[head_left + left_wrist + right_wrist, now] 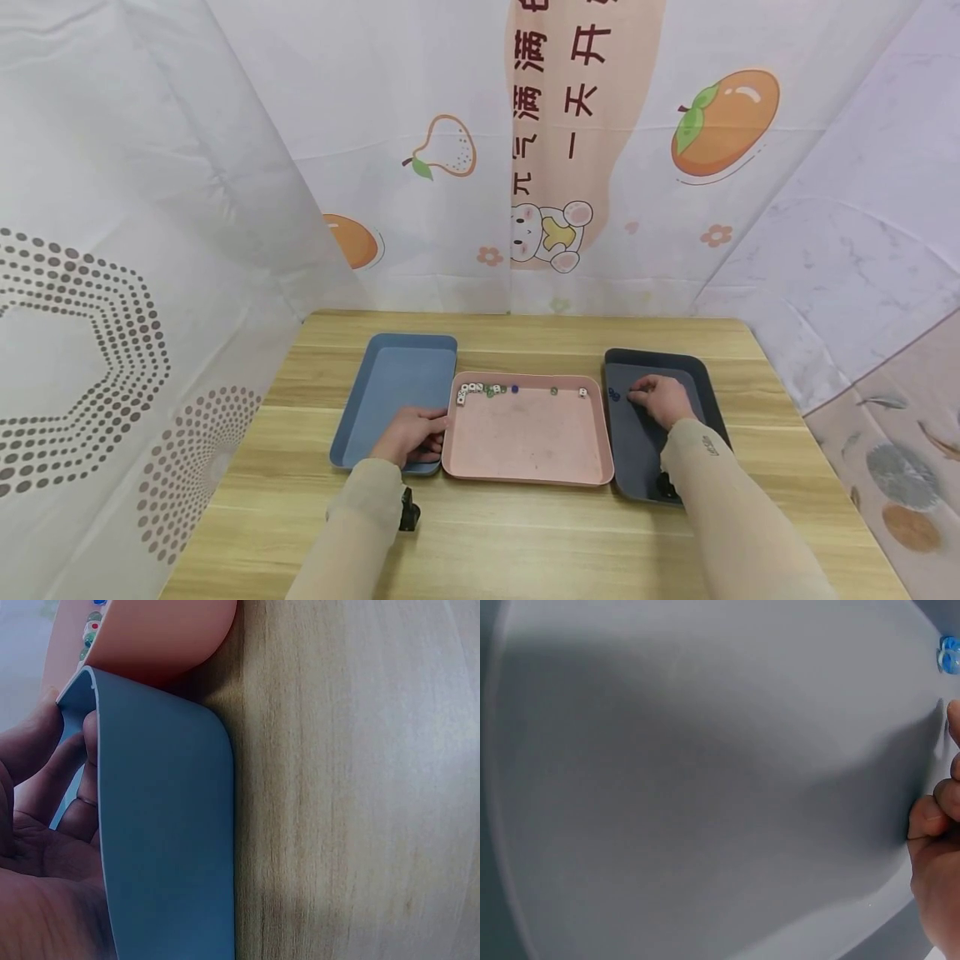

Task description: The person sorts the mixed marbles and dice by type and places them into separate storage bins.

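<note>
My left hand (415, 435) is at the right wall of the blue tray (390, 350), fingers inside it. Its thumb lies over the rim where that tray meets the pink tray (525, 477), pinching the edge. Within the pink tray, along the back, are several white dice (472, 387), green dice (554, 391) and a blue die (515, 389). Low inside the dark tray (697, 367) is my right hand (663, 400), its fingers bent, fingertips beside small blue dice (614, 394). The right wrist view shows a clear blue die (950, 655) just past the fingers; whether they hold anything is hidden.
All three trays stand on a wood-grain table (525, 542), the pink one in the middle, touching the blue one. A printed cloth (450, 275) hangs behind the table, with more cloth at both sides. A black wrist device (408, 510) sits under the left sleeve.
</note>
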Demonstrator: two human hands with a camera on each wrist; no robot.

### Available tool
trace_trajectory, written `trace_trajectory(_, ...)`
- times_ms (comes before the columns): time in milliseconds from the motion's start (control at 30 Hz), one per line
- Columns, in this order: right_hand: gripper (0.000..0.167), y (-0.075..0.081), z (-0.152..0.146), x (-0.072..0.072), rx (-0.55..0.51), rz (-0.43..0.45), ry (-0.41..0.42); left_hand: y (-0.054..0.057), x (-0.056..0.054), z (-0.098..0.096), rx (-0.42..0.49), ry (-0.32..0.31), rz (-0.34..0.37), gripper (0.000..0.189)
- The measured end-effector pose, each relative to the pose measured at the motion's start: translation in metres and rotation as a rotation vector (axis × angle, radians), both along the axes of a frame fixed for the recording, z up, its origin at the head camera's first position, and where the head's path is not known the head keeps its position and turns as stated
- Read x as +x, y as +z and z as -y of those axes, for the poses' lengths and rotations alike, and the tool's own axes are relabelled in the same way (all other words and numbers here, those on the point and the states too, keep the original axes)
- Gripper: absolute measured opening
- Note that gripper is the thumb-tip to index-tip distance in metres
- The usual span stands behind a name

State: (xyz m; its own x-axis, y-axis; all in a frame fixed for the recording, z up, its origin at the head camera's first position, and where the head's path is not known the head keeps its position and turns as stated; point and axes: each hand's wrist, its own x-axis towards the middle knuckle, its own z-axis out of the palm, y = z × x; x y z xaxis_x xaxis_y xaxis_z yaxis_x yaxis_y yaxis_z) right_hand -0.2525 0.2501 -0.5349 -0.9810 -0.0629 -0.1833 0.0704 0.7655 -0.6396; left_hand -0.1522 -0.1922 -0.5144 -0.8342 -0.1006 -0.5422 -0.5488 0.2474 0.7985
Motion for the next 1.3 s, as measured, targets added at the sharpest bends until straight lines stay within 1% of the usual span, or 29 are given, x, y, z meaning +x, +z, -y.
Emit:
trace_trajectory(200,0.027,0.006,-0.003,0.002,-0.062,0.013,-0.026,0.000,0.000,-0.001,0.006,0.007,0.003,0.041)
trace_trajectory(500,0.027,0.020,-0.002,-0.004,-0.125,-0.022,-0.044,0.002,0.001,0.000,-0.001,0.003,-0.005,0.041)
trace_trajectory(833,0.032,0.037,0.008,-0.013,-0.148,-0.057,0.006,-0.001,0.000,0.000,0.009,0.006,-0.007,0.041)
trace_trajectory(1067,0.036,0.050,0.022,-0.014,-0.212,-0.025,0.008,0.001,0.001,-0.001,0.006,0.008,-0.004,0.040)
trace_trajectory(1300,0.037,0.054,0.031,-0.017,-0.267,-0.015,0.023,0.001,0.001,0.000,0.010,0.011,0.000,0.040)
